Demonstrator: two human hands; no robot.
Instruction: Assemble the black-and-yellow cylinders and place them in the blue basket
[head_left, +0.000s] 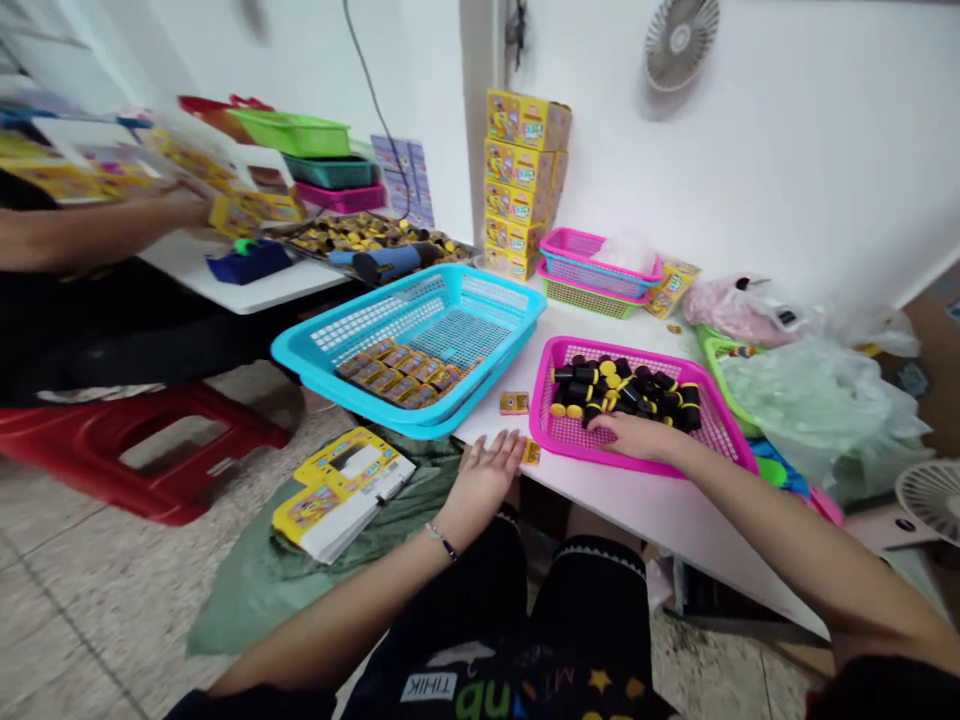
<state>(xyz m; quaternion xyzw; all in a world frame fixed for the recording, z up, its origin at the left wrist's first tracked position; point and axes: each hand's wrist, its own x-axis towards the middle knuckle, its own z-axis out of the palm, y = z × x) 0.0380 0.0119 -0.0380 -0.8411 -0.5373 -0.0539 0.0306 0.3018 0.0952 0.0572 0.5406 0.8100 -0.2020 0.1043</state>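
Now | R hand (637,437): fingers (611,425) pressed together on blk-yel cylinders (626,392) in pink basket (541,385) | L hand (480,482): spread, just left of basket

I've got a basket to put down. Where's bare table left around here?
Bare tabletop runs between the pink basket and the table's front edge, right of the left hand. A narrow strip lies between it and the blue basket, with two small packets. The back is crowded: stacked boxes, plastic bags.
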